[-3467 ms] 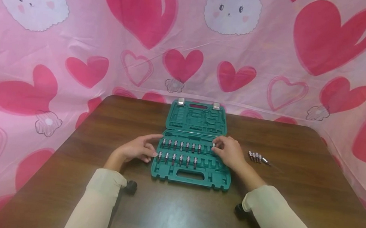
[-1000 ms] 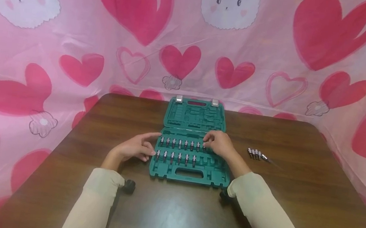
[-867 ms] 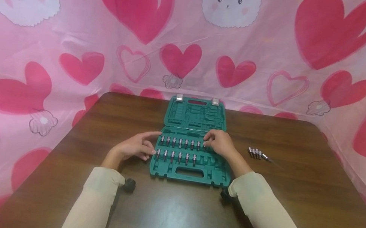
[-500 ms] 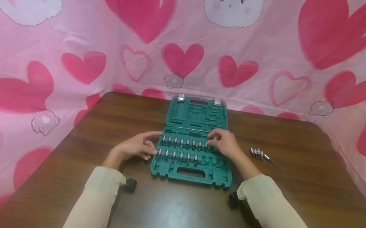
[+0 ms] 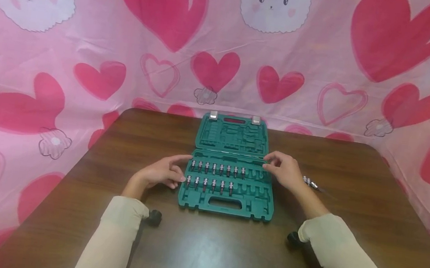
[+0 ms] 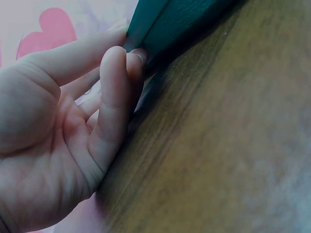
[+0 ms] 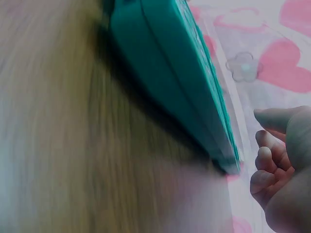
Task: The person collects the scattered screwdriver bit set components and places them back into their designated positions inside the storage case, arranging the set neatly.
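A green tool case lies spread on the table, its lid laid back. Silver bit sockets with dark tips stand in two rows: an upper row and a lower row, both with vacant slots at the right. My left hand touches the case's left side with index finger and thumb. In the left wrist view its fingertips meet the green edge. My right hand hovers at the upper right corner, fingers bent, nothing visible between them. Loose bit sockets lie beyond it, partly hidden by the hand.
The brown wooden table extends around the case. A pink curtain with hearts and rabbits hangs behind and at both sides. The case lid reaches close to the table's back edge.
A bit socket pinched by my right hand now stands at the right end of the upper row. That hand has let go and moved right. The left hand stays put.
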### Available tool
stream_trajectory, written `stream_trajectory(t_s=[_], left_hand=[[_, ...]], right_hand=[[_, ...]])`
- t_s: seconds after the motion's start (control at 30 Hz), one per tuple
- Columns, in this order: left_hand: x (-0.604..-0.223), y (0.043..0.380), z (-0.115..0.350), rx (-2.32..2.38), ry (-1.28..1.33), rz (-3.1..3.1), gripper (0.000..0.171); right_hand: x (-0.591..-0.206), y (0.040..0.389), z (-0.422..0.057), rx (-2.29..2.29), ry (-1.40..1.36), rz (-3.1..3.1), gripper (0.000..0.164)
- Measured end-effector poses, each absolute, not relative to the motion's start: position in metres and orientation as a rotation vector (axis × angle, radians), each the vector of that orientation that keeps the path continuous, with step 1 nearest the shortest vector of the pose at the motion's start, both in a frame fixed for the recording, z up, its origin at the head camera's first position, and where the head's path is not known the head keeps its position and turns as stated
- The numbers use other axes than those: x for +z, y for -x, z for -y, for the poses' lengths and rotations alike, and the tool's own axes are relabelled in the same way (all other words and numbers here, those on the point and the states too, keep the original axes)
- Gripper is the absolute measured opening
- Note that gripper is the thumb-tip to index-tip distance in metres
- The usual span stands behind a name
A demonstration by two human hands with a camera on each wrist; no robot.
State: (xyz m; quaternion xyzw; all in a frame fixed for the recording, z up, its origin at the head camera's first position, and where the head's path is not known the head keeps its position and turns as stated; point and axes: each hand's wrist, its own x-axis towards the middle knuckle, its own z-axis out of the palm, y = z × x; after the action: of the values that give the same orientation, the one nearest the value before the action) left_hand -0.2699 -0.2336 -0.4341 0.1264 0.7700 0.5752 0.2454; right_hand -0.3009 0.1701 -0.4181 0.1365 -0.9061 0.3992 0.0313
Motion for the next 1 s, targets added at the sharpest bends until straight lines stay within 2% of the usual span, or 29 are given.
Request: stream_trajectory(t_s=[0.63, 1.0], left_hand=[[-0.435, 0.27, 0.233, 1.568, -0.329, -2.096, 0.072], [-0.433, 0.269, 0.233, 1.57, -0.335, -2.103, 0.073]], right_hand=[[-0.427, 0.283, -0.226, 1.138, -0.395, 2.845, 0.02], [-0.432, 0.278, -0.255, 1.023, -0.311, 2.844, 0.013]])
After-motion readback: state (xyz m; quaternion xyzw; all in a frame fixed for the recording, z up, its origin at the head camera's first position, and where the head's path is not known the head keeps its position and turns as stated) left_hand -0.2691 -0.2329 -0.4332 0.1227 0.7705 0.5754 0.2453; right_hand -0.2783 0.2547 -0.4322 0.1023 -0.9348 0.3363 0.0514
